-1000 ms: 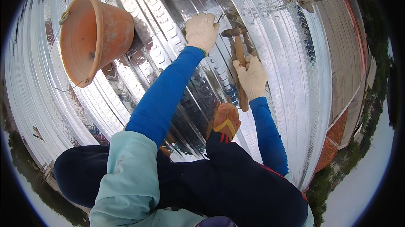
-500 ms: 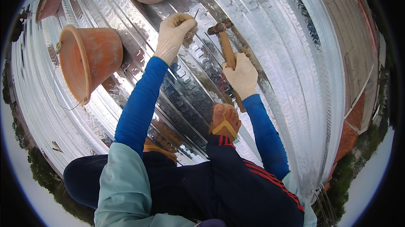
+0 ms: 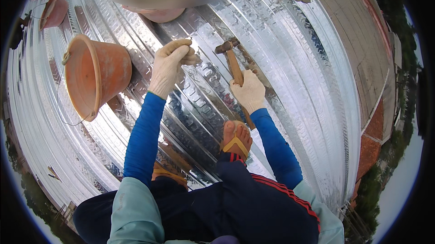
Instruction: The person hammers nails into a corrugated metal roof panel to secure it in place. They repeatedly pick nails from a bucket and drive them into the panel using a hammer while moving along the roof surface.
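Observation:
My left hand, in a white knitted glove, is closed with a small thin metal piece at its fingertips, above the ribbed shiny metal sheeting. To its right, my right hand, gloved alike, grips the wooden handle of a hammer; the dark head points away from me. My sandalled foot rests on the sheeting just below the hammer.
An orange bucket with a wire handle lies left of my hands. Smaller buckets stand upper left; another is partly blurred at top. A small tool lies lower left. Weathered boards border the sheeting's right.
The view has shifted, showing more buckets at upper left. My left hand has moved left and down in the picture. My right hand, still gripping the hammer, appears slightly farther left.

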The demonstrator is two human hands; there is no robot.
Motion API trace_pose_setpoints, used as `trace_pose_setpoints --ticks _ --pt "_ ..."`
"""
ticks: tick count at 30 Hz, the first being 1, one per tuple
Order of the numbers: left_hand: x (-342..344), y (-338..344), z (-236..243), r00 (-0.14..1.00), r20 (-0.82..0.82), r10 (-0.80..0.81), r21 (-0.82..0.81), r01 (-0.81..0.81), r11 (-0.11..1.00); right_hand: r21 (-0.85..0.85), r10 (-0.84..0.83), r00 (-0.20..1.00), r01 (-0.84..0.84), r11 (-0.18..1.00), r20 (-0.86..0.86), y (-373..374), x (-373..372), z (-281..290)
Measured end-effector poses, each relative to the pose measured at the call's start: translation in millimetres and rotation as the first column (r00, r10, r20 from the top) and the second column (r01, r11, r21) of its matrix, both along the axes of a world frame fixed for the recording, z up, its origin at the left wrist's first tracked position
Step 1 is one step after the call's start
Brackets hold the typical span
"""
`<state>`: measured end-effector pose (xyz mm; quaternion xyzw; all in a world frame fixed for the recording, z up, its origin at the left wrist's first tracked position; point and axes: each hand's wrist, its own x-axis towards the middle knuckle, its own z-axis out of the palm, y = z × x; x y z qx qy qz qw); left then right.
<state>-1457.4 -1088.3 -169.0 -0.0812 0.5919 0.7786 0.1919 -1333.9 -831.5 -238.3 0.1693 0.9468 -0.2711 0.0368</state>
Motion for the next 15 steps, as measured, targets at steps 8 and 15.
trace_pose_setpoints --ticks 8,15 --pt "-10 4 -1 0.994 -0.037 -0.102 -0.310 0.086 0.947 0.021 0.017 0.997 -0.019 1.000 0.073 2 -5 7" --pt "-28 -5 -11 0.871 -0.401 -0.284 -0.640 -0.045 0.767 0.006 0.032 0.997 -0.032 0.999 0.065 4 -2 -1"
